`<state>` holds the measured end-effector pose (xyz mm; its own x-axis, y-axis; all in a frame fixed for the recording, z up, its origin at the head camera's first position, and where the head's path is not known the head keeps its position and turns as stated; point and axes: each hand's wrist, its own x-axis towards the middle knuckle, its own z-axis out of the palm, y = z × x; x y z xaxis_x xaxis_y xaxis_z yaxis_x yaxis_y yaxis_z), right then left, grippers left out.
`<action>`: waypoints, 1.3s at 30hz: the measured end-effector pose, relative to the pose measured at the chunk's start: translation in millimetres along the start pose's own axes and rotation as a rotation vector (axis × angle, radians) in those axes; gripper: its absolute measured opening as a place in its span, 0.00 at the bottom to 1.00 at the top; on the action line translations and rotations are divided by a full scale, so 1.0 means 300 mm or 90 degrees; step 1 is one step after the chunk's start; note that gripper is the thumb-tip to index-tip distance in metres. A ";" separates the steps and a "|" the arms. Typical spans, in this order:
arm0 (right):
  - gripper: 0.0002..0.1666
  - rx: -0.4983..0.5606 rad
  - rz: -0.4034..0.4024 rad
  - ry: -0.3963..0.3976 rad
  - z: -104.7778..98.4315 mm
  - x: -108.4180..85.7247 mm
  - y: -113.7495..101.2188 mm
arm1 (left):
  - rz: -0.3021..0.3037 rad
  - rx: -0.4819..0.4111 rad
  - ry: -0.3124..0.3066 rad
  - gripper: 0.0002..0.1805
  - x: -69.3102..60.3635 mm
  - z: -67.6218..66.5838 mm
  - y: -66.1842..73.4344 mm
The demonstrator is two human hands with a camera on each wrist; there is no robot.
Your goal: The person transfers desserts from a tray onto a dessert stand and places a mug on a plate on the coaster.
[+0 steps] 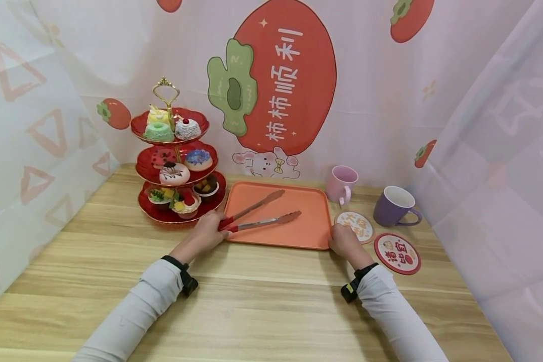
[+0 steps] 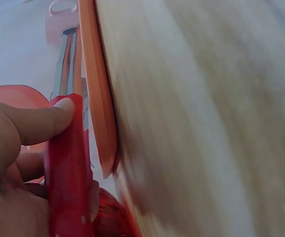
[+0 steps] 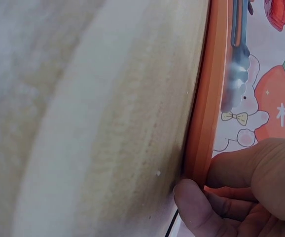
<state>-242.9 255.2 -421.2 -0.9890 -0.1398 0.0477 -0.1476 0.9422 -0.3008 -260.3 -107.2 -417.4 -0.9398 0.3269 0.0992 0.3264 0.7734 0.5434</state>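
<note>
My left hand (image 1: 206, 232) grips the red handles of a pair of metal food tongs (image 1: 264, 221), thumb along one handle in the left wrist view. The tongs' arms are spread, and their brown scalloped tips lie over an orange tray (image 1: 294, 201). Whether the tips touch the tray I cannot tell. At the tray's front right corner, my right hand (image 1: 345, 242) pinches the rim; in the right wrist view its fingers (image 3: 192, 200) sit at the edge. Left of the tray stands a red three-tier stand (image 1: 178, 217) with several cakes, donuts and cupcakes.
Right of the tray are a pink mug (image 1: 341, 182), a purple mug (image 1: 389, 207), a white round coaster (image 1: 358, 226) and a red-rimmed coaster (image 1: 397, 254). The wooden table (image 1: 262, 306) stretches in front. Printed cloth (image 1: 366, 100) hangs behind and on both sides.
</note>
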 end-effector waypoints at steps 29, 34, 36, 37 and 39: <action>0.13 0.000 0.008 -0.008 0.001 0.002 -0.003 | 0.033 0.112 -0.119 0.21 0.023 -0.042 0.013; 0.11 -0.011 0.004 -0.022 -0.004 0.000 -0.006 | 0.029 0.091 -0.121 0.23 0.018 -0.048 0.005; 0.11 -0.012 -0.004 -0.028 -0.008 -0.001 -0.005 | 0.026 0.084 -0.120 0.24 0.012 -0.048 0.000; 0.11 -0.010 -0.006 -0.032 -0.010 -0.002 -0.004 | 0.026 0.080 -0.117 0.25 0.008 -0.048 -0.001; 0.11 0.000 -0.011 -0.038 -0.017 -0.003 0.003 | 0.023 0.072 -0.110 0.27 -0.003 -0.050 -0.003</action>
<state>-242.1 257.6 -416.6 -0.9848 -0.1739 -0.0033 -0.1649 0.9395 -0.3004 -261.3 -116.4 -405.4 -0.8995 0.4358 -0.0328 0.3775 0.8127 0.4439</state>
